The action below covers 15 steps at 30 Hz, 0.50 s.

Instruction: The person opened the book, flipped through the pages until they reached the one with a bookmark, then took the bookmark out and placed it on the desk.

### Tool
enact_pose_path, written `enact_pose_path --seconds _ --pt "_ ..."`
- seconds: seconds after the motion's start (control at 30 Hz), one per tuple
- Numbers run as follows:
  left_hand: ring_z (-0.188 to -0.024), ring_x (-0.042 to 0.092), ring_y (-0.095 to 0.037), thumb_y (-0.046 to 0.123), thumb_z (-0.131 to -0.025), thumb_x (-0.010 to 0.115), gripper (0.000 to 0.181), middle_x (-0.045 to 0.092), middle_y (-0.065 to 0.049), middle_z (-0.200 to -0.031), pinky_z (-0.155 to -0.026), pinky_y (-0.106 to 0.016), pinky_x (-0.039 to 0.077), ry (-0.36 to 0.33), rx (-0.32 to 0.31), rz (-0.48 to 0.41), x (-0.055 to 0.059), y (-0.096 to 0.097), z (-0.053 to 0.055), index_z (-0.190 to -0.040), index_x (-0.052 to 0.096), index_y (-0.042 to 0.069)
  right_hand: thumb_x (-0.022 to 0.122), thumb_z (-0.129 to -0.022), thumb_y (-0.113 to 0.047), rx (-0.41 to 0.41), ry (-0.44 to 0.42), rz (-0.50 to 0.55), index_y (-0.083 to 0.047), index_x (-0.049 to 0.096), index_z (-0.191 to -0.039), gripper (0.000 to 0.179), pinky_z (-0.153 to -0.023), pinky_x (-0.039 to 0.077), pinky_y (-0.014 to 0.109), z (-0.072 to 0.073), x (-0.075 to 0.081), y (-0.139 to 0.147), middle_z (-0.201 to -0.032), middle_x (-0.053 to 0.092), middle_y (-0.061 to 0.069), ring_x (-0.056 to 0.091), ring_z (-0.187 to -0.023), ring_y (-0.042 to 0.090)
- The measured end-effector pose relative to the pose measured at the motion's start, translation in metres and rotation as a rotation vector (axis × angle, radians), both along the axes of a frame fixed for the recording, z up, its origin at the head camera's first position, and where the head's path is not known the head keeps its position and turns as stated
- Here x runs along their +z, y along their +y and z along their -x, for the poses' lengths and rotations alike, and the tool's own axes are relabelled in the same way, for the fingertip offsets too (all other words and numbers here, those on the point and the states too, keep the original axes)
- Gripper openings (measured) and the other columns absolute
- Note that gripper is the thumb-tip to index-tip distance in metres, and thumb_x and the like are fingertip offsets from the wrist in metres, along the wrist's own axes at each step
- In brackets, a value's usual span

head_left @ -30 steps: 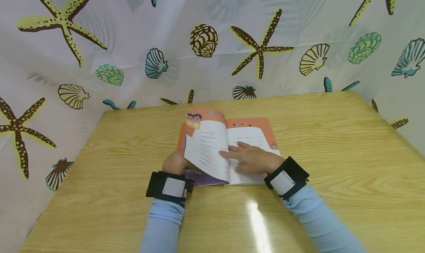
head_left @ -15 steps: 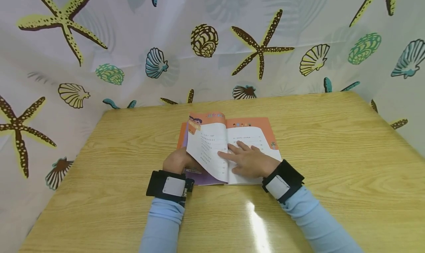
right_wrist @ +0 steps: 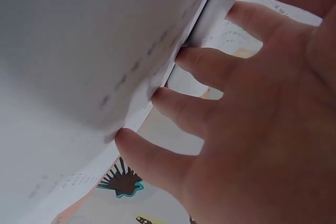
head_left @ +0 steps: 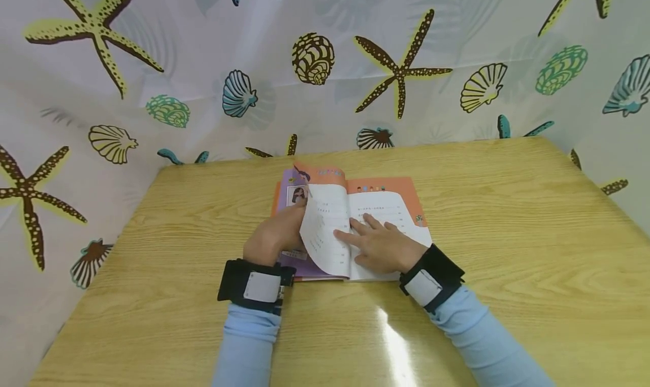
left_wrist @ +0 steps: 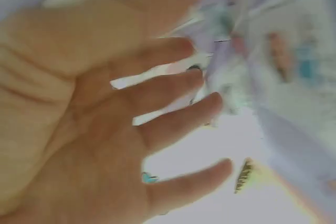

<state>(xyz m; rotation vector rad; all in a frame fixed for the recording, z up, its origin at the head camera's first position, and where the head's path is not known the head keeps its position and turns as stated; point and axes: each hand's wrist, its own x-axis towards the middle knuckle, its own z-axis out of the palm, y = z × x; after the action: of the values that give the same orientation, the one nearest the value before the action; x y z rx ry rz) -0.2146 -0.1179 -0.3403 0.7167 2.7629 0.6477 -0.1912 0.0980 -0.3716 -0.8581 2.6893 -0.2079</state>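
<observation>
An open book [head_left: 378, 186] with orange-topped white pages lies on the table. My left hand [head_left: 276, 233] is at its left side, fingertips behind a lifted white leaf [head_left: 325, 232] that curves toward the spine. Beneath that leaf shows a purple page [head_left: 288, 178] with a picture. In the left wrist view, the left hand [left_wrist: 121, 114] has straight, spread fingers, with blurred purple-and-white pages [left_wrist: 289, 93] beyond them. My right hand [head_left: 383, 249] rests spread on the right page; in the right wrist view its fingertips touch the paper [right_wrist: 84, 77] along the fold.
The wood-grain table [head_left: 178, 297] extends around the book on all sides. Behind it hangs a white cloth [head_left: 274, 14] printed with starfish and shells. Each wrist wears a black strap [head_left: 434, 277], above light blue sleeves [head_left: 249, 342].
My left hand has moved up and slightly right along the book, and the lifted leaf bends further right, showing more of the purple page. The right hand shifted slightly left, then stayed.
</observation>
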Motion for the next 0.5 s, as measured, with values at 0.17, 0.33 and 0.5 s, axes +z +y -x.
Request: enact_pose_path --seconds 0.17,0.33,0.5 --pt "-0.141 0.044 -0.034 0.0 -0.099 0.061 0.056 0.043 -0.02 -0.155 -0.108 -0.048 0.043 0.194 0.089 0.106 0.02 0.006 -0.009 -0.152 0.043 0.0 0.056 -0.103 -0.016 -0.002 -0.008 -0.004 -0.017 0.041 -0.157 0.056 -0.111 0.028 0.068 -0.001 0.002 0.0 -0.16 0.032 0.023 0.024 -0.147 0.048" --pt "-0.14 0.045 -0.034 0.007 -0.105 0.053 0.045 0.048 -0.02 -0.152 -0.111 -0.049 0.04 0.261 0.099 0.062 0.031 0.009 -0.016 -0.149 0.048 0.001 0.056 -0.103 -0.017 -0.003 0.003 -0.02 -0.017 0.042 -0.157 0.055 -0.11 0.029 0.069 -0.001 0.002 -0.001 -0.16 0.033 0.023 0.025 -0.147 0.048" --pt "-0.143 0.039 -0.038 0.016 -0.104 0.058 0.043 0.044 -0.022 -0.153 -0.114 -0.054 0.034 0.277 0.059 0.091 0.032 0.01 -0.018 -0.144 0.055 0.001 0.056 -0.103 -0.017 -0.008 0.006 -0.031 -0.018 0.042 -0.156 0.055 -0.11 0.029 0.069 0.0 0.001 -0.002 -0.16 0.033 0.022 0.025 -0.147 0.048"
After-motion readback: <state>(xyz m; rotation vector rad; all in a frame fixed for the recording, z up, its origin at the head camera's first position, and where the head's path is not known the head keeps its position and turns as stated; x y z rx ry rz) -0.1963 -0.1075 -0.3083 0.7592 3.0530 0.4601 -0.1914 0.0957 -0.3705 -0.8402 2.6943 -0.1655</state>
